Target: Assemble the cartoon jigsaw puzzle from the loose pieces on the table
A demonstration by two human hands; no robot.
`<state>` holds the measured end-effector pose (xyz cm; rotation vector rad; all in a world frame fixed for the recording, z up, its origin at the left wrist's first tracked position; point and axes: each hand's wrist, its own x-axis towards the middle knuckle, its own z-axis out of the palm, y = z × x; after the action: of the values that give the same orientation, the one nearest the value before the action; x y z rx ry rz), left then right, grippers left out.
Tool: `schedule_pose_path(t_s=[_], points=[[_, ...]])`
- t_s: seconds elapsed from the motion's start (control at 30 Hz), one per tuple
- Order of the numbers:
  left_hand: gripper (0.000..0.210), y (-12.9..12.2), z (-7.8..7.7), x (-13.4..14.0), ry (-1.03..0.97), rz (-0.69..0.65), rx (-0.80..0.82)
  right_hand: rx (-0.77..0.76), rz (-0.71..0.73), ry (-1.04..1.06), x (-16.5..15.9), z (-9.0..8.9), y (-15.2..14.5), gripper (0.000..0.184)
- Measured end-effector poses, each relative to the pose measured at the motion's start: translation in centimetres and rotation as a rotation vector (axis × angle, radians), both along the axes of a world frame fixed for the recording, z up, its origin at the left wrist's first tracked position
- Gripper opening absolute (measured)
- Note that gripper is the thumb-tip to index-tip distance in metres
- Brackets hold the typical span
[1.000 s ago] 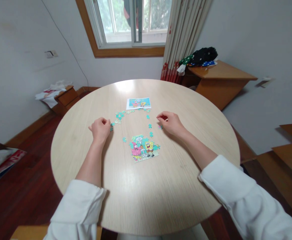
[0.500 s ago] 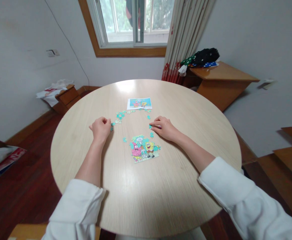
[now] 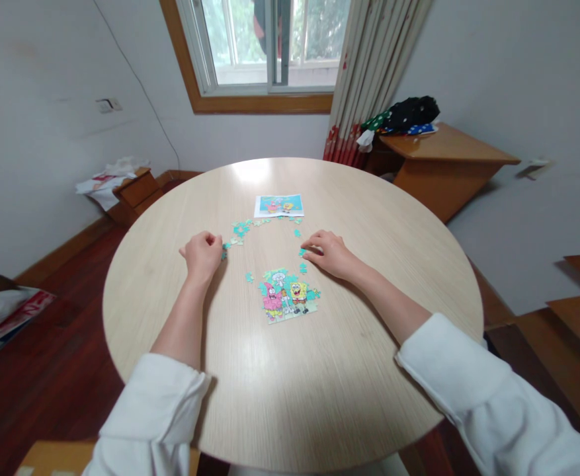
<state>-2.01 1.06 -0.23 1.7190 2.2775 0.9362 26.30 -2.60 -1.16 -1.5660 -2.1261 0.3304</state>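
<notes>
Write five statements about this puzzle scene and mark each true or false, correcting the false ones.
1. The right hand is at a loose turquoise piece. True.
2. The left hand lies on the assembled section. False: it is to the left of that section, beside other loose pieces.
3. The printed picture lies beyond the assembled section. True.
4. The table is square. False: it is round.
5. Both sleeves are white. True.
</notes>
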Motion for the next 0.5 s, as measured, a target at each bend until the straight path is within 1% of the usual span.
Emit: schedule_pose_path(t_s=[0.3,0.5], points=[[0.025,0.17,-0.25,-0.20,0.007,-0.003,-0.012,-0.002,-0.020,-0.029,0.11,-0.06,0.22,0.005],[0.026,0.33,-0.50,-0.39,0.016,-0.003,-0.025,0.003,-0.027,-0.033,0.10,-0.08,0.27,0.005]])
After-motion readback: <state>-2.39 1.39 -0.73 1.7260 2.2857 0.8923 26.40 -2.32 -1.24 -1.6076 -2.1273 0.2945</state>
